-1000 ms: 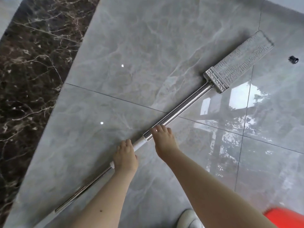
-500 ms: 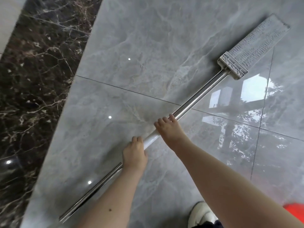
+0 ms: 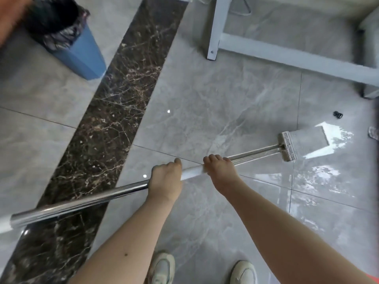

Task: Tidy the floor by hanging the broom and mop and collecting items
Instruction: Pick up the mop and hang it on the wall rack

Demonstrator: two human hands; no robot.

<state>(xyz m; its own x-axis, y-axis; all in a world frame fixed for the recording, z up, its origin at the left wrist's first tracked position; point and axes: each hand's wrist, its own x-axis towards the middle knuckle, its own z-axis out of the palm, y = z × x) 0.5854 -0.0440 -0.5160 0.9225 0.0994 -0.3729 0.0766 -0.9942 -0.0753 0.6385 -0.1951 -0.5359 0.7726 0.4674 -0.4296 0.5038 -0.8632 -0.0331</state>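
Up comes the mop (image 3: 235,157) since a second ago, its head (image 3: 303,143) now far from us. Left hand (image 3: 165,182) and right hand (image 3: 220,171) both clamp its pole; we should raise it level, clear of the bin (image 3: 82,52).

Glossy polished-stone floor (image 3: 215,103), shiny chrome-metal mop (image 3: 82,203) handle, matt textured grey mop pad (image 3: 307,141)
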